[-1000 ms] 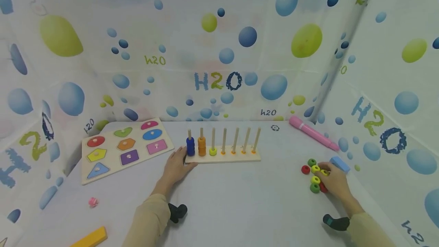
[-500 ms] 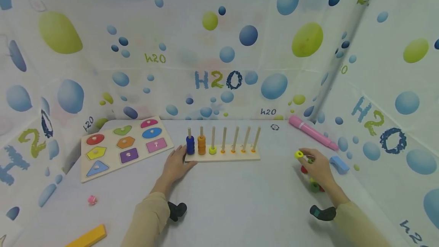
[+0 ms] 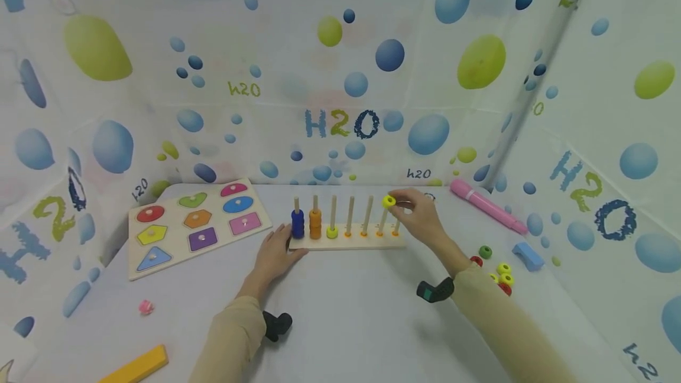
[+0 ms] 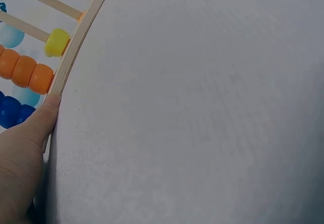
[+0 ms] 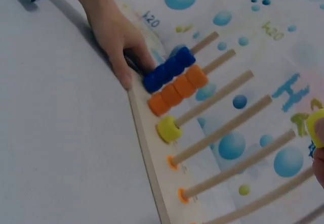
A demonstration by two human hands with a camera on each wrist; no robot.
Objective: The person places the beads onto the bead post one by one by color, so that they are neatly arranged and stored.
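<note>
A wooden peg board [image 3: 347, 244] with a row of upright pegs stands mid-table. Blue beads [image 3: 297, 224] fill most of the leftmost peg, orange beads [image 3: 315, 225] the one beside it. One yellow bead [image 3: 332, 232] sits at the base of the third peg. My left hand [image 3: 273, 256] grips the board's left end, its thumb along the front edge in the left wrist view. My right hand [image 3: 420, 217] pinches another yellow bead [image 3: 389, 201] above the board's right part, near the tops of the last pegs. The right wrist view shows that bead only at its edge.
Loose red, green and yellow beads [image 3: 504, 268] lie at right, partly behind the right sleeve. Beside them are a blue block [image 3: 528, 256] and a pink marker [image 3: 488, 207]. A shape puzzle [image 3: 197, 226], a small pink piece [image 3: 146, 307] and a yellow block [image 3: 135, 365] are at left.
My right hand has picked a yellow bead from the loose pile and carried it left, up to the pegs. My left hand has stayed at the board's left end.
</note>
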